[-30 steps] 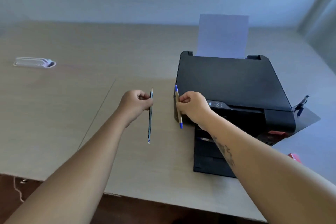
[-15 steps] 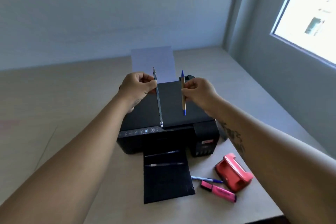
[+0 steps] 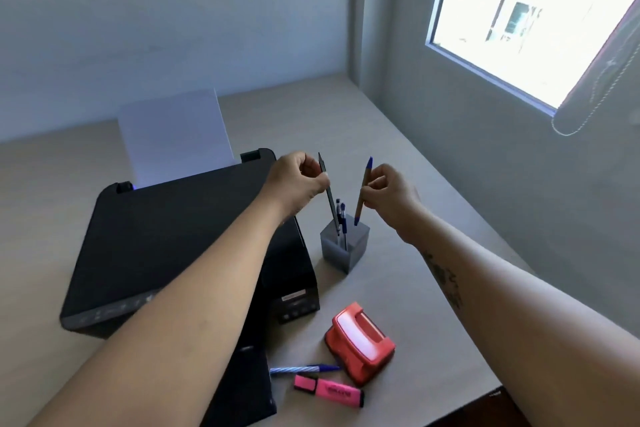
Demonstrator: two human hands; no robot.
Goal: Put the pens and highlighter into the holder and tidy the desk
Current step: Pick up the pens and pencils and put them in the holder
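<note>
1. The grey square pen holder (image 3: 344, 243) stands on the bench (image 3: 408, 184) just right of the printer (image 3: 180, 236), with two pens already upright inside it.
2. Your left hand (image 3: 298, 184) pinches a dark slim pen (image 3: 328, 194) between thumb and fingers; the pen tilts, and its lower end dips into the holder's opening.
3. Your right hand (image 3: 388, 192) has its fingers closed on a tan pen with blue ends (image 3: 362, 192); it leans the other way, its lower tip at the holder's mouth.
4. The two held pens form a V over the holder.
5. Near the bench's front edge, a blue striped pen (image 3: 304, 369) lies flat, touching the red hole punch (image 3: 360, 340) at its tip.
6. A pink highlighter (image 3: 329, 391) lies just in front of that pen, capped end to the left.
7. The printer carries a white sheet of paper (image 3: 173, 135) upright in its rear feed; its front output tray (image 3: 242, 388) is extended beneath your left forearm.
8. A bright window (image 3: 519, 17) sits in the wall on the right.
</note>
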